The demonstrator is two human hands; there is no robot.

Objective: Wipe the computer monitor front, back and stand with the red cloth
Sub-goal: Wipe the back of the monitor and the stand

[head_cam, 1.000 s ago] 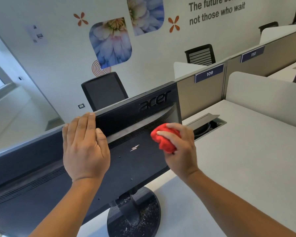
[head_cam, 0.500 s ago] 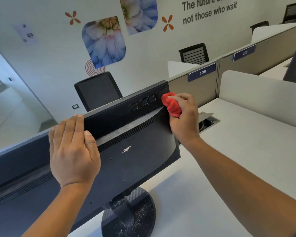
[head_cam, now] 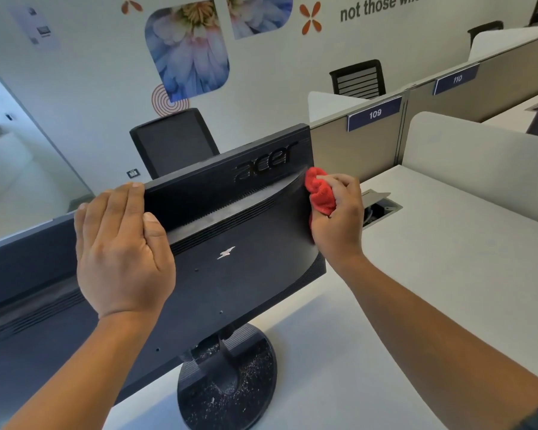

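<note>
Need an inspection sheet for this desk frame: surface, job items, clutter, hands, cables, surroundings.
Surface: white desk, with a hatch open at its far edge.
Job's things: black monitor, back facing the camera; stand base speckled with dust; red cloth bunched at the monitor's side edge.
Clutter: nothing seen.
Hands: left hand lies flat over the monitor's top edge; right hand grips the red cloth against the side edge.
Cables: none clearly seen; the hatch interior is too dark to tell.
Surroundings: black chair beyond the monitor, partition labelled 109, flower decals on the wall.
</note>
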